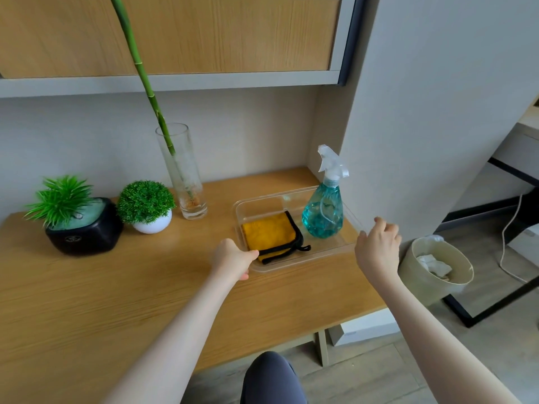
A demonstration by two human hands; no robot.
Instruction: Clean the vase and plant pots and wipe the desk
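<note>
A clear plastic tray (pixel 264 203) sits on the wooden desk (pixel 87 301), holding a folded yellow cloth (pixel 269 231) with black trim and a teal spray bottle (pixel 323 211). My left hand (pixel 233 258) grips the tray's near left corner, thumb over the rim. My right hand (pixel 377 243) is at the tray's right edge with fingers curled; whether it holds the rim is unclear. A tall glass vase (pixel 183 176) with a bamboo stem stands behind. A white round pot (pixel 153 224) and a black pot (pixel 84 233), each with a green plant, stand to the left.
A wall cabinet (pixel 204 39) hangs above the desk. A beige waste bin (pixel 434 269) with crumpled paper stands on the floor to the right, beside a black metal frame and a white cable. A white box lies under the desk.
</note>
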